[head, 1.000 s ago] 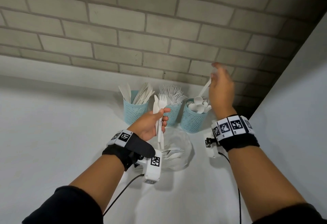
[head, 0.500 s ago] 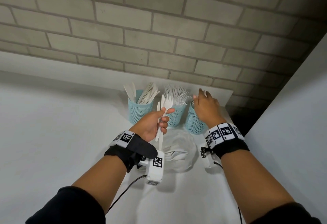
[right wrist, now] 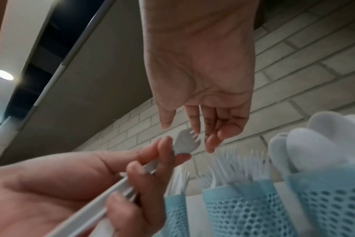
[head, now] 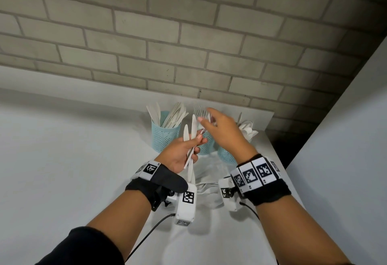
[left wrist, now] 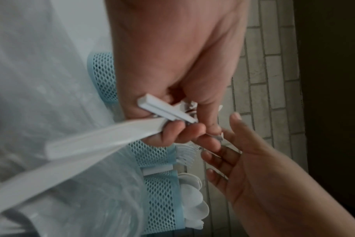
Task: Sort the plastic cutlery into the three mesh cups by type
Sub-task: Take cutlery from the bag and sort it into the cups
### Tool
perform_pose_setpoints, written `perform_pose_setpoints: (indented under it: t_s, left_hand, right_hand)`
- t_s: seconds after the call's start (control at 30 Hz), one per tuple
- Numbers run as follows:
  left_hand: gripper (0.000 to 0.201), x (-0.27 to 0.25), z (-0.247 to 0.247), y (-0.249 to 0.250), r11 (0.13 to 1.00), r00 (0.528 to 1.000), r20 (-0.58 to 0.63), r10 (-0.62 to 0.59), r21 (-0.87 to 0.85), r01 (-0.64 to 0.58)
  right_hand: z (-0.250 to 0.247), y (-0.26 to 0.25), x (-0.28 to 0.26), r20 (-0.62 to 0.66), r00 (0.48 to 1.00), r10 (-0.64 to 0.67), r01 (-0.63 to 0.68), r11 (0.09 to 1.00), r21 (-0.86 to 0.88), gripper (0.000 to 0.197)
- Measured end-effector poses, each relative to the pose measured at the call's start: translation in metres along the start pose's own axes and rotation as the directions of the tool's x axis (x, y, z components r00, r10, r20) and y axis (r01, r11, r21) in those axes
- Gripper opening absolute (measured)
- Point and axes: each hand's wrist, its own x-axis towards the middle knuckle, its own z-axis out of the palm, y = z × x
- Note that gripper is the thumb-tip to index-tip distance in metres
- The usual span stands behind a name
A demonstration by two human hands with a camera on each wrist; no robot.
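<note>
Three blue mesh cups [head: 165, 137] stand in a row at centre frame on the white table [head: 62, 160], holding knives, forks and spoons. In front of them, the left hand [head: 180, 155] grips a bundle of white plastic cutlery [head: 191, 130], one fork [right wrist: 184, 144] among them. The right hand [head: 224, 132], fingers loose, reaches toward that fork's head.

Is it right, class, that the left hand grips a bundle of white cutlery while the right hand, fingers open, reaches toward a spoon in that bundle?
Not quite: the right hand reaches toward a fork, its tines clear in the right wrist view. The left hand does grip the bundle.
</note>
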Motion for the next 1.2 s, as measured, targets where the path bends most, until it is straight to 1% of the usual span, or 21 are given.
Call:
perform_pose_setpoints:
  t_s: [0.1,0.23,0.3,0.33,0.37,0.4,0.47,0.53,0.57,0.6,0.63,0.67,0.7,0.77,0.8,0.87,0.97,1.03,1.07,1.17,1.2]
  left_hand:
    - [0.009,0.000,0.000,-0.001,1.000,1.000,-0.018,0.000,0.004,0.000]
    - [0.023,-0.001,0.000,0.005,1.000,1.000,-0.012,0.003,0.022,-0.002]
    - [0.026,-0.001,-0.001,0.008,1.000,1.000,-0.009,-0.004,0.027,0.005]
    - [0.027,-0.001,-0.002,0.009,1.000,1.000,-0.016,-0.008,0.018,0.009]
    - [0.028,-0.001,-0.003,0.010,1.000,1.000,-0.030,-0.008,0.011,0.008]
    - [0.030,-0.001,-0.005,0.011,1.000,0.999,-0.046,-0.002,0.012,0.002]
    - [0.032,0.001,-0.009,0.011,0.999,0.997,-0.077,0.019,0.034,-0.017]
    - [0.032,0.001,-0.013,0.011,1.000,0.997,-0.079,0.022,0.017,-0.021]
    - [0.031,0.001,-0.015,0.011,1.000,0.998,-0.066,0.010,-0.014,-0.011]
    - [0.030,0.001,-0.016,0.012,0.999,0.999,-0.044,-0.009,-0.054,0.007]
    - [0.027,0.000,-0.017,0.013,0.995,0.999,-0.019,-0.030,-0.091,0.029]
    - [0.025,-0.001,-0.017,0.013,0.992,0.999,0.003,-0.046,-0.115,0.046]
    - [0.023,-0.001,-0.017,0.013,0.991,0.999,0.013,-0.051,-0.124,0.052]
    - [0.021,-0.003,-0.018,0.014,0.992,0.999,0.013,-0.038,-0.120,0.040]
    - [0.022,-0.004,-0.018,0.013,0.992,0.999,0.013,-0.030,-0.120,0.032]
    - [0.022,-0.005,-0.018,0.013,0.992,1.000,0.016,-0.011,-0.124,0.013]
    - [0.024,-0.006,-0.018,0.013,0.992,1.000,0.012,0.026,-0.120,-0.024]
    - [0.023,-0.006,-0.019,0.013,0.991,0.999,0.014,0.039,-0.127,-0.037]
    - [0.022,-0.006,-0.019,0.012,0.990,0.999,0.016,0.040,-0.134,-0.038]
    - [0.021,-0.005,-0.020,0.011,0.988,0.998,0.032,0.046,-0.152,-0.040]
    - [0.020,-0.006,-0.020,0.011,0.987,0.998,0.035,0.051,-0.155,-0.045]
  right_hand:
    - [0.007,-0.003,0.002,0.009,1.000,0.021,-0.021,0.996,0.082,0.050]
    - [0.004,0.004,0.014,-0.017,0.994,0.107,-0.096,0.940,0.327,0.027]
    - [-0.006,0.005,0.023,-0.089,0.986,0.143,-0.100,0.921,0.376,0.024]
    - [-0.012,0.004,0.028,-0.165,0.974,0.152,-0.077,0.917,0.391,0.025]
    - [-0.020,0.004,0.033,-0.275,0.950,0.146,-0.027,0.919,0.394,0.025]
    - [-0.027,0.003,0.037,-0.407,0.905,0.126,0.045,0.921,0.386,0.025]
    - [-0.038,0.003,0.043,-0.635,0.770,0.059,0.198,0.925,0.326,0.027]
    - [-0.041,0.004,0.047,-0.747,0.663,-0.051,0.287,0.939,0.191,0.028]
    - [-0.039,0.004,0.048,-0.764,0.636,-0.106,0.309,0.943,0.126,0.029]
    - [-0.034,0.004,0.049,-0.761,0.628,-0.162,0.317,0.947,0.059,0.030]
    - [-0.027,0.006,0.050,-0.736,0.640,-0.220,0.313,0.950,-0.012,0.031]
    - [-0.019,0.009,0.051,-0.685,0.680,-0.261,0.289,0.954,-0.077,0.032]
    - [-0.009,0.014,0.053,-0.608,0.746,-0.272,0.249,0.961,-0.124,0.034]
    - [0.008,0.023,0.055,-0.393,0.895,-0.211,0.155,0.973,-0.170,0.036]
    - [0.015,0.027,0.056,-0.273,0.947,-0.169,0.120,0.975,-0.188,0.036]
    - [0.023,0.030,0.056,-0.053,0.995,-0.079,0.064,0.971,-0.232,0.034]
    - [0.022,0.025,0.058,0.147,0.988,0.049,-0.001,0.952,-0.308,0.040]
    - [0.017,0.022,0.059,0.181,0.979,0.088,-0.031,0.954,-0.298,0.042]
    - [0.015,0.020,0.059,0.137,0.987,0.081,-0.043,0.965,-0.258,0.042]
    - [0.011,0.010,0.051,-0.131,0.991,0.005,-0.001,1.000,0.030,0.037]
    - [0.009,0.004,0.047,-0.164,0.986,-0.029,0.051,0.990,0.133,0.035]
